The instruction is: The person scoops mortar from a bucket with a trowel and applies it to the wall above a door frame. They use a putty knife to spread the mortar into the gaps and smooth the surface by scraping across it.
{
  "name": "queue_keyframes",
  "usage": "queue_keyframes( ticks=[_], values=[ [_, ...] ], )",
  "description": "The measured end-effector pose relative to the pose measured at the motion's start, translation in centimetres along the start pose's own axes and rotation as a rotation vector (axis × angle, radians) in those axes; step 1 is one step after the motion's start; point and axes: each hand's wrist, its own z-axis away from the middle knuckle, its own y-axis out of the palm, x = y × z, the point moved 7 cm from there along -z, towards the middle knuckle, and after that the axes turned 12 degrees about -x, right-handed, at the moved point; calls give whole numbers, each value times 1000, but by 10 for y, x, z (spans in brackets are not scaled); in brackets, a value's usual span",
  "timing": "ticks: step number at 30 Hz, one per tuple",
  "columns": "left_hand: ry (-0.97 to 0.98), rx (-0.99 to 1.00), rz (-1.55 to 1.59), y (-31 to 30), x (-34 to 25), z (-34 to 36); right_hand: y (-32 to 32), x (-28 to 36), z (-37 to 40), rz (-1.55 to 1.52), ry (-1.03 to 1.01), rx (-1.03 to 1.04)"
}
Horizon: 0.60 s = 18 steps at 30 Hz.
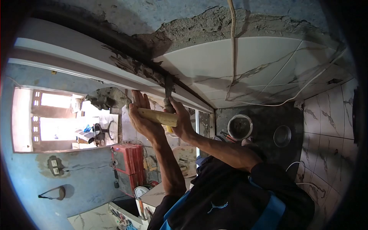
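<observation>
My left hand [147, 124] is below the white frame [80, 57], closed around a pale piece of wood [157, 116], with some fingers stretched up toward the frame. My right hand [183, 122] grips a small trowel [168, 90] beside the wood's right end. The trowel's narrow grey blade points up against the frame's edge. Wet grey mortar [142, 71] is smeared along that edge, in the gap between the frame and the tiled wall [203, 65]. My fingers hide part of the trowel's handle.
A cable [233, 50] hangs across the tiles. A round bucket [240, 126] and a basin [282, 136] stand on the floor at right. Red boxes [128, 161] stand at left, beneath a window opening [63, 119] in the blue wall [92, 180].
</observation>
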Motion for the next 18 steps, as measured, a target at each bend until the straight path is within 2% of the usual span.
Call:
queue_keyframes(
  ticks=[1,3,4,7,8,9,11,13,15,16,17,18],
  values=[
    [3,13,-3,0,0,0,-9,-2,-3,2,-2,-2],
    [4,28,-8,1,-1,1,-20,5,-8,-146,-55,137],
    [10,19,-17,3,-2,2,-20,-9,-13,-209,231,210],
    [18,3,-41,3,-1,2,-36,-13,-30,-136,150,286],
    [25,-4,-54,2,-1,2,-42,-7,-37,-78,178,407],
    [25,-1,-53,2,0,1,-50,1,-47,-78,176,404],
    [30,-8,-47,3,1,1,-54,2,-54,-64,317,545],
    [29,-8,-45,7,-2,4,-63,4,-64,-47,384,570],
    [33,-16,-42,8,-4,2,-73,24,-73,97,314,646],
    [30,1,-23,8,-3,2,-73,27,-74,38,189,579],
    [26,17,-5,8,-2,2,-78,24,-73,38,188,588],
    [26,7,-8,5,-2,2,-85,14,-69,10,332,573]
  ],
)
